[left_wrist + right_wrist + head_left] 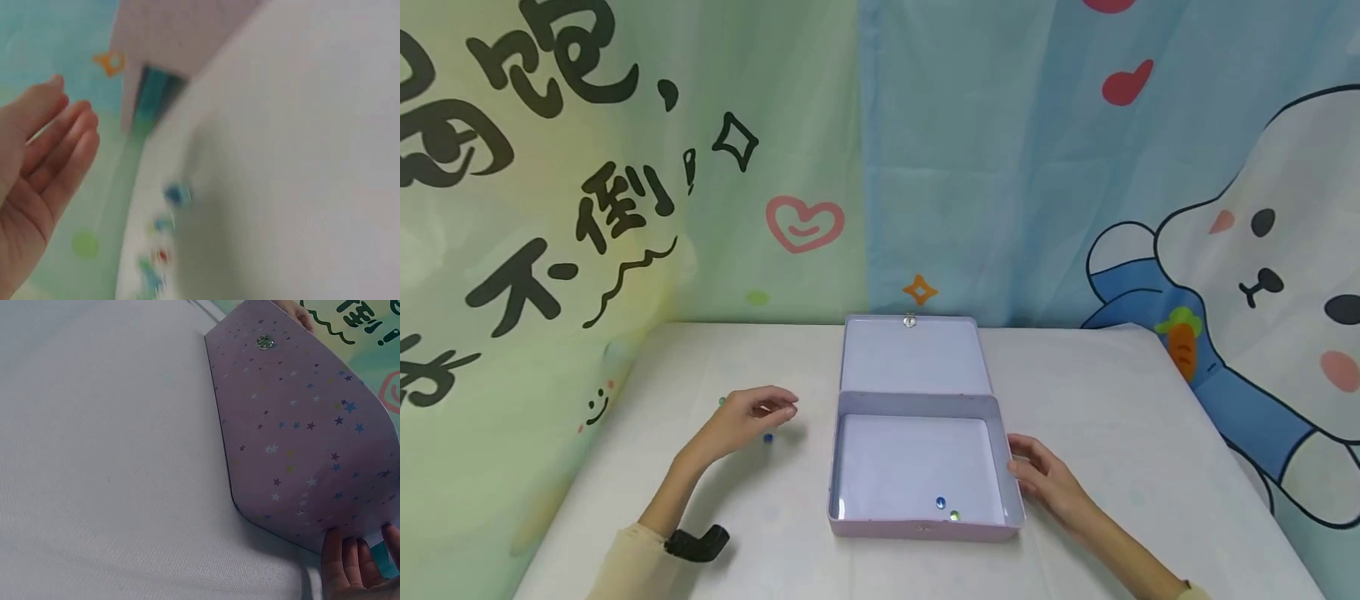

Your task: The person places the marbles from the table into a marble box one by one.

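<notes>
A lilac tin box (925, 530) lies on the white table with its hinged lid (913, 354) raised at the back. Inside its base, close to the front wall, are a blue marble (941, 503) and a green marble (955, 516). Left of the box, my left hand (741, 425) hovers over the table, its fingers loosely bent around nothing. Below those fingers is a blue marble (768, 437); a green one (722, 402) shows behind the hand. My right hand (1052, 483) touches the box's right outer wall, and the right wrist view shows fingertips (333, 540) against the star-printed tin.
Several small coloured marbles (178, 195) lie on the table in the blurred left wrist view. A printed curtain (955, 167) hangs behind the white tablecloth (1105, 392). A black band (698, 544) sits at the left wrist.
</notes>
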